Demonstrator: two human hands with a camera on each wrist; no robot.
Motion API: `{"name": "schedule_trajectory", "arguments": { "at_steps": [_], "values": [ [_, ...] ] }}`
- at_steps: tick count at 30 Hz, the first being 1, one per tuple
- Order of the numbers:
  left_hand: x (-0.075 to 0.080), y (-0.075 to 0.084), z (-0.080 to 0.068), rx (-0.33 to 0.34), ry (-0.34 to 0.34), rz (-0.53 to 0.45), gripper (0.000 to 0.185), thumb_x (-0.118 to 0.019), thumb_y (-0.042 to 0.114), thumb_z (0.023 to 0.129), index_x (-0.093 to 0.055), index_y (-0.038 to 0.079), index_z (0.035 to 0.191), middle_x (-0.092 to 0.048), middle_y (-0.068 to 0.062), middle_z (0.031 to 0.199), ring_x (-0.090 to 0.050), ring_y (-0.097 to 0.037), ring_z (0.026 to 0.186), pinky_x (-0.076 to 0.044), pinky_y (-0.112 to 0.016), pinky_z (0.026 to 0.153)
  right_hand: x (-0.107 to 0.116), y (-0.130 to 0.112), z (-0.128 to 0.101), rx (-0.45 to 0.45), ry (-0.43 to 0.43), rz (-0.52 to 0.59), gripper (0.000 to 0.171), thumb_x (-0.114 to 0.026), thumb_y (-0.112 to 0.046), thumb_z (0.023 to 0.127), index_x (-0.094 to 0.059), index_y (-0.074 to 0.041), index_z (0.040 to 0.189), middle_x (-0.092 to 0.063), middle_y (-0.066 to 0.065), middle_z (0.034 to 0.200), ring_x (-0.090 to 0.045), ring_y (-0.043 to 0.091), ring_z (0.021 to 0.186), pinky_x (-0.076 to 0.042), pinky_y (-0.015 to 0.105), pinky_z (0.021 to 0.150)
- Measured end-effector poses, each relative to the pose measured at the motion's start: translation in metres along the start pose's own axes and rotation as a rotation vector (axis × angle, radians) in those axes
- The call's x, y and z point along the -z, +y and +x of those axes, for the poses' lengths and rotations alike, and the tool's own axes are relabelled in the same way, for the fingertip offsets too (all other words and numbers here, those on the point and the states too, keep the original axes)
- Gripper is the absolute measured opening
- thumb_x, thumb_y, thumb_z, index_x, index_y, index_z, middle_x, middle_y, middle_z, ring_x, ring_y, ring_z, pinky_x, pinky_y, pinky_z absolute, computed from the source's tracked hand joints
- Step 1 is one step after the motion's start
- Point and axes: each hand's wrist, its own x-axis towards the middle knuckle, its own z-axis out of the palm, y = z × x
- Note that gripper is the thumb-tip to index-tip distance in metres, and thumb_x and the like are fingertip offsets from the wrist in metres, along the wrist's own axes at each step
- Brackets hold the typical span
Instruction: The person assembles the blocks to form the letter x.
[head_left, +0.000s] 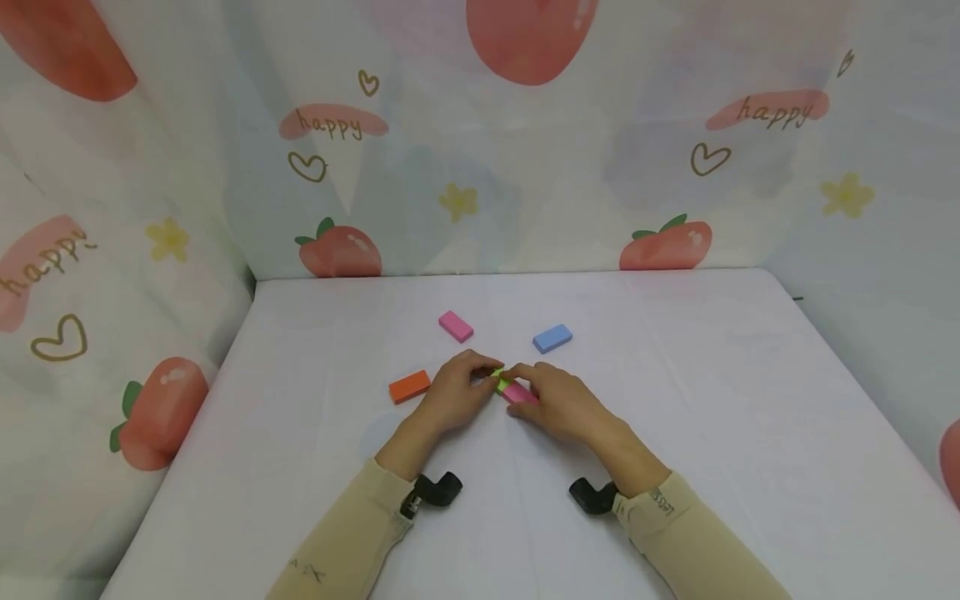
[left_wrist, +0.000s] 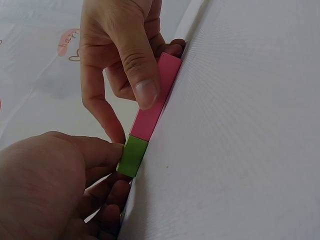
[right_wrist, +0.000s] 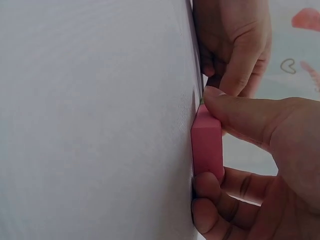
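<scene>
My left hand (head_left: 459, 390) pinches a green block (left_wrist: 133, 156) low over the white tabletop. The right hand (head_left: 566, 402) grips a pink block (right_wrist: 207, 152), thumb along one long side and other fingers around its far end. End to end, the pink and green blocks meet in the left wrist view, forming one straight line along the table surface. The right index finger reaches the seam where they join. In the head view, fingers partly cover both blocks, and in the right wrist view only a sliver of green shows past the right thumb.
An orange block (head_left: 409, 387) lies just left of the left hand. Farther back are another pink block (head_left: 456, 326) and a blue block (head_left: 552, 338). A printed cloth (head_left: 525, 167) hangs behind the white table (head_left: 712, 375) and along its sides.
</scene>
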Motion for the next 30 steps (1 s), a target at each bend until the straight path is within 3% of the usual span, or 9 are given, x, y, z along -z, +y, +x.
{"name": "schedule_trajectory", "arguments": {
  "at_steps": [13, 30],
  "values": [
    [-0.0018, -0.0032, 0.0019, -0.018, -0.014, 0.018, 0.025, -0.061, 0.030, 0.095, -0.065, 0.029, 0.119, -0.061, 0.010, 0.108, -0.056, -0.010, 0.105, -0.047, -0.036, 0.095, 0.0034, 0.0061, 0.0051, 0.030, -0.011, 0.056, 0.052, -0.077, -0.042, 0.080, -0.060, -0.029, 0.127, -0.051, 0.001, 0.075, -0.045, 0.014, 0.067, -0.034, 0.029, 0.057],
    [-0.0018, -0.0020, -0.0002, -0.025, -0.024, 0.021, 0.028, -0.063, 0.035, 0.093, -0.064, 0.028, 0.120, -0.060, 0.009, 0.109, -0.055, -0.010, 0.105, -0.046, -0.035, 0.095, 0.0010, 0.0099, 0.0068, 0.046, 0.003, 0.084, 0.050, -0.078, -0.044, 0.078, -0.062, -0.032, 0.125, -0.051, 0.000, 0.072, -0.045, 0.013, 0.063, -0.034, 0.028, 0.056]
  ]
}}
